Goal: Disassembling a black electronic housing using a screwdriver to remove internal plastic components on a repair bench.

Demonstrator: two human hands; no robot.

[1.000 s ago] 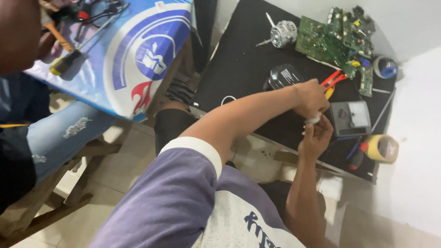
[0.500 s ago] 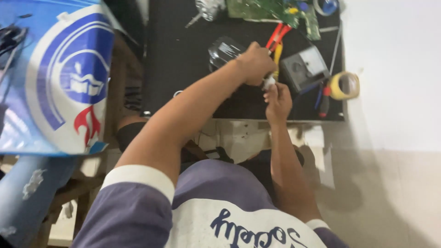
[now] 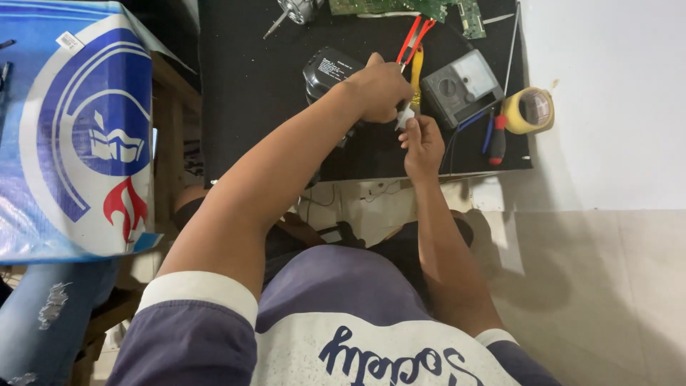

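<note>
Hands meet over the black bench (image 3: 250,93): left hand (image 3: 379,89) and right hand (image 3: 423,139) both pinch a small white piece (image 3: 405,118) between them, right hand just nearer, grey meter (image 3: 461,86) beside

A small white part (image 3: 404,118) is pinched between the left hand (image 3: 379,89) and right hand (image 3: 423,139) over the black table (image 3: 250,93) — red-handled pliers (image 3: 413,39) and a grey multimeter (image 3: 461,87) are positioned just beside (yellow tape roll (image 3: 527,111) further right).

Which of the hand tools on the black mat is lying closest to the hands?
The red-handled pliers, just above the left hand. The red-and-black screwdriver lies farther right, beside the yellow tape roll.
</note>
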